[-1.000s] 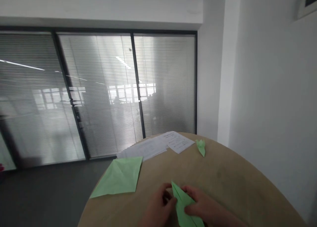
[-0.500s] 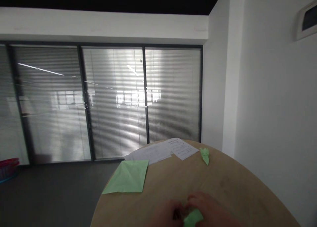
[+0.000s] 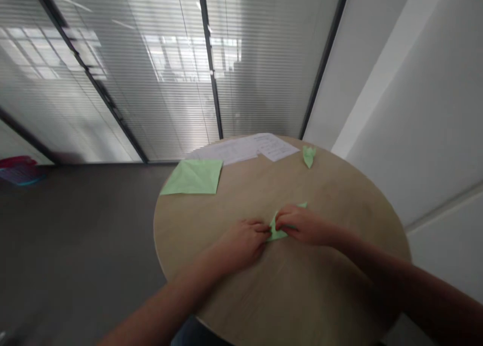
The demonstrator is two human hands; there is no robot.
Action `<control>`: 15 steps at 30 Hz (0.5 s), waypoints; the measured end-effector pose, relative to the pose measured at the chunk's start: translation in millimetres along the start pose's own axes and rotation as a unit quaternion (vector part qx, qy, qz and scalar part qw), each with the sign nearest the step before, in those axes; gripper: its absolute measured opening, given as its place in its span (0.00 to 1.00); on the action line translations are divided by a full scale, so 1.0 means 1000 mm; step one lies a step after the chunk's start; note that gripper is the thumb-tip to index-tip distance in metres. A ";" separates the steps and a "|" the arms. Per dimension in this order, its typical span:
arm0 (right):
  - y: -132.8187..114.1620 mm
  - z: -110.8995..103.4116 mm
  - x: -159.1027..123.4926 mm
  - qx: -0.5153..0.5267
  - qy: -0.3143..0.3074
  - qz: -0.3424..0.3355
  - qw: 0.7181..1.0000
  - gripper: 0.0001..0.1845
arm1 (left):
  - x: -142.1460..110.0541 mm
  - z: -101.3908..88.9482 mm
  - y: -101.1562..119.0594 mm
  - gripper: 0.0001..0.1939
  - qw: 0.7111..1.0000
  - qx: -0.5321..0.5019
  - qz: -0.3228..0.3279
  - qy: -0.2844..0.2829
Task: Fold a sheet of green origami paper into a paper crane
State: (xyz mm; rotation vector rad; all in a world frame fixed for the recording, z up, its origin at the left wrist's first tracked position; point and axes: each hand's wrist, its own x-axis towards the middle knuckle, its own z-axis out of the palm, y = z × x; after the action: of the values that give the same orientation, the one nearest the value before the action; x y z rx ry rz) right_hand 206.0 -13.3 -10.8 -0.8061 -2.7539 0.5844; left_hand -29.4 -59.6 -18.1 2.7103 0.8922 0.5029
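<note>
In the head view, the person is leaning both bare hands over a round, pale wooden tabletop point(image 3: 234, 205), and a green folded paper point(image 3: 277, 232) is lying between them, near the middle of it. The left hand point(image 3: 246, 241) is resting on the tabletop with its fingers close together, their tips touching the paper's left end; whether they are gripping it or only pressing on it, one cannot tell. The right hand point(image 3: 300, 224) is arching over the paper, its fingers bending down onto the middle part and hiding much of it, so one cannot tell whether thumb and fingers are clamping on it. A pointed green end is sticking out beyond the right hand's knuckles, on the far side. Farther off, to the left, a larger green sheet point(image 3: 194, 177) is lying open, showing creases that are meeting near its centre. Just behind it, white papers point(image 3: 241, 150) are overlapping along the far edge, some bearing print. To their right a small green figure point(image 3: 309, 156) is lying, well apart from both hands. Beyond the tabletop, blinds point(image 3: 169, 109) are hanging behind dark-framed glass, and a red and blue basket point(image 3: 20, 170), blurred, is standing on the grey floor point(image 3: 94, 235) at the left.
</note>
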 end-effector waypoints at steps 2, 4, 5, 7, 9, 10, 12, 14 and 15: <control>0.005 0.003 -0.005 0.005 0.007 -0.013 1.000 0.12 | -0.009 -0.003 0.001 0.17 1.000 -0.003 0.000 -0.029; 0.005 0.007 -0.008 -0.002 0.023 -0.019 1.000 0.11 | -0.016 -0.005 0.000 0.18 0.999 -0.012 -0.001 -0.038; 0.005 0.009 -0.009 -0.008 0.032 -0.018 0.999 0.11 | -0.018 -0.005 -0.001 0.18 0.999 -0.019 -0.001 -0.037; 0.003 0.013 -0.009 -0.022 0.046 -0.011 0.999 0.11 | -0.020 -0.005 -0.003 0.18 0.999 -0.033 0.000 -0.034; 0.001 0.016 -0.007 -0.034 0.051 0.000 0.998 0.10 | -0.019 -0.006 -0.005 0.17 0.998 -0.047 -0.002 -0.030; 0.001 0.018 -0.005 -0.037 0.051 0.006 0.998 0.10 | -0.018 -0.006 -0.006 0.17 0.998 -0.056 -0.004 -0.031; 0.001 0.020 -0.002 -0.039 0.050 0.017 0.998 0.10 | -0.016 -0.008 -0.008 0.17 0.997 -0.074 -0.005 -0.033; 0.001 0.022 0.000 -0.036 0.050 0.026 0.998 0.10 | -0.016 -0.009 -0.008 0.17 0.995 -0.089 -0.004 -0.035; 0.001 0.023 0.001 -0.034 0.051 0.029 0.998 0.10 | -0.016 -0.010 -0.009 0.18 0.995 -0.093 -0.004 -0.036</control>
State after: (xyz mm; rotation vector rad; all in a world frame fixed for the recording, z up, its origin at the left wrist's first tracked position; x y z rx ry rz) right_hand 198.9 -18.7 -31.8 -0.9069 -2.6778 0.4483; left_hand -49.6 -61.2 -15.6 2.5392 0.7943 0.4585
